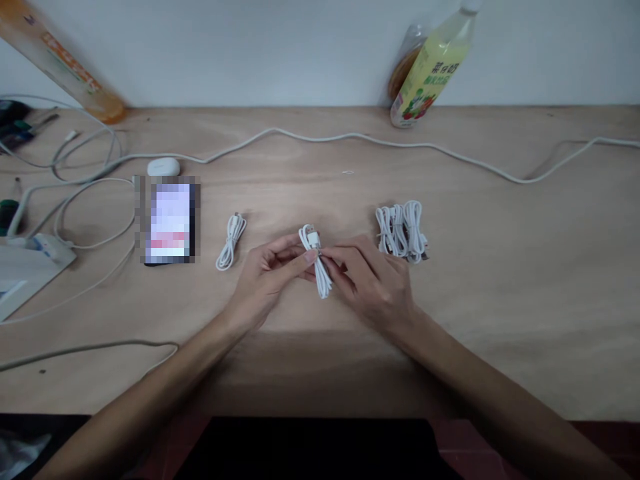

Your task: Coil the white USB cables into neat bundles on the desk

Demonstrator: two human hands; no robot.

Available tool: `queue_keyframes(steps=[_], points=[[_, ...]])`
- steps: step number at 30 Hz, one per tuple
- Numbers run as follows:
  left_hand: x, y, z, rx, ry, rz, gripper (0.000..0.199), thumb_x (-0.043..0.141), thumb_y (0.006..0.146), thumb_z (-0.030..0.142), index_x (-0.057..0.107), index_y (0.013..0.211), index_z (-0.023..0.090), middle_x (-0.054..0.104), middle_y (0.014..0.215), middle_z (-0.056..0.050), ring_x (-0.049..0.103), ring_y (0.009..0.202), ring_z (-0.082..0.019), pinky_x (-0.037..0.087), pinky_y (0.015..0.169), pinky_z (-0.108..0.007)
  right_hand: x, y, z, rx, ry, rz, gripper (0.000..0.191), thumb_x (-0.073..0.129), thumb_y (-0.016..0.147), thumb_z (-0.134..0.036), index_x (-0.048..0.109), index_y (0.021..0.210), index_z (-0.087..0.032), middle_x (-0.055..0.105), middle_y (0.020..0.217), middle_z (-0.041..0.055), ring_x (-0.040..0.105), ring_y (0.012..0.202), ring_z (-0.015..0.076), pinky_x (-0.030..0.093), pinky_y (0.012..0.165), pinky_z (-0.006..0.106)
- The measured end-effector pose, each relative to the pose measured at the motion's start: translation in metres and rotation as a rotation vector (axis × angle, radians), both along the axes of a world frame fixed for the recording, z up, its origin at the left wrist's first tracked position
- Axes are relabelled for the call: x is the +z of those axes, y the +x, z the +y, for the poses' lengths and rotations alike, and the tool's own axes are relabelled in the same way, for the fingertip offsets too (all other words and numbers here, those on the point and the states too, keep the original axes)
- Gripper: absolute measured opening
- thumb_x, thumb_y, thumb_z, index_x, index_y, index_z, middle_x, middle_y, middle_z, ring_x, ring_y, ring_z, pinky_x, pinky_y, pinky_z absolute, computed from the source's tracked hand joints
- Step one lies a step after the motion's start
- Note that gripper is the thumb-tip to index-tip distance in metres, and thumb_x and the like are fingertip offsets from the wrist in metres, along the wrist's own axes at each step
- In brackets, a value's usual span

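Between my hands is a coiled white USB cable [323,280], tilted, with its plug at the upper end. My left hand [267,273] is closed around the bundle's left side, thumb pressed on its middle. From the right, the fingertips of my right hand [373,277] pinch at the bundle's waist, on what looks like a thin twist tie [319,252], mostly hidden by the fingers. One coiled white cable [231,241] lies to the left of my left hand. Several more bundled white cables [413,227] lie side by side just beyond my right hand.
A phone [170,223] with a blurred screen and a white earbud case [163,167] lie at left, near a power strip [35,260] and loose cords. A long white cord [350,137] crosses the table. Two bottles [433,70] [65,67] stand by the wall.
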State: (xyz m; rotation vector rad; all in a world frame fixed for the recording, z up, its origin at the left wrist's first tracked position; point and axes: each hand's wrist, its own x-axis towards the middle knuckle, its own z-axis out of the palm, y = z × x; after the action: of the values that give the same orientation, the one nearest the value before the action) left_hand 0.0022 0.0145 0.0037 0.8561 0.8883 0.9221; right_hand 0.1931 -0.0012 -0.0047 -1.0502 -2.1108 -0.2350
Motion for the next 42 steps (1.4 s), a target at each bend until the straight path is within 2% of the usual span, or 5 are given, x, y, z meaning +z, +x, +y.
queue_keyframes(steps=[8,16,26,35,42], points=[[0.0006,-0.0005,-0.0001,-0.023,-0.037,-0.050,0.034,0.094,0.084,0.031,0.087,0.115,0.019,0.086,0.103,-0.009,0.081,0.091,-0.025,0.066,0.082,-0.036,0.0012,0.0025,0.0018,0.034,0.003,-0.008,0.012,0.063,0.108,-0.011,0.073,0.107,-0.019,0.081,0.094,0.0043,0.075,0.076,0.0149,0.057,0.066,0.028],[0.0000,0.0005,0.0004,-0.001,-0.060,-0.079,0.033,0.098,0.079,0.027,0.088,0.110,0.020,0.085,0.099,-0.007,0.076,0.083,-0.019,0.065,0.082,-0.034,0.0016,0.0067,0.0045,0.083,-0.016,0.001,0.009,0.065,0.109,-0.012,0.073,0.108,-0.016,0.083,0.097,0.0065,0.076,0.080,0.0155,0.058,0.070,0.028],[0.0007,0.0004,-0.0005,-0.025,-0.059,-0.077,0.033,0.095,0.083,0.029,0.087,0.114,0.020,0.086,0.102,-0.008,0.079,0.087,-0.023,0.065,0.081,-0.035,0.0015,0.0065,0.0029,0.024,0.028,-0.101,0.022,0.056,0.113,-0.016,0.075,0.106,-0.021,0.081,0.096,0.0039,0.074,0.079,0.0147,0.057,0.067,0.027],[0.0021,0.0004,0.0004,-0.043,-0.061,-0.108,0.032,0.094,0.085,0.027,0.086,0.114,0.018,0.086,0.105,-0.010,0.081,0.095,-0.026,0.067,0.083,-0.036,-0.0031,0.0034,0.0013,0.035,0.017,-0.027,0.014,0.060,0.111,-0.014,0.073,0.114,-0.020,0.082,0.099,0.0058,0.076,0.081,0.0173,0.057,0.066,0.030],[0.0022,0.0000,0.0007,-0.028,-0.081,-0.119,0.034,0.095,0.081,0.026,0.088,0.113,0.019,0.086,0.107,-0.009,0.081,0.094,-0.025,0.068,0.084,-0.036,-0.0024,0.0009,0.0006,0.008,0.059,-0.042,0.011,0.061,0.111,-0.014,0.071,0.109,-0.018,0.081,0.091,0.0049,0.074,0.072,0.0160,0.056,0.064,0.030]])
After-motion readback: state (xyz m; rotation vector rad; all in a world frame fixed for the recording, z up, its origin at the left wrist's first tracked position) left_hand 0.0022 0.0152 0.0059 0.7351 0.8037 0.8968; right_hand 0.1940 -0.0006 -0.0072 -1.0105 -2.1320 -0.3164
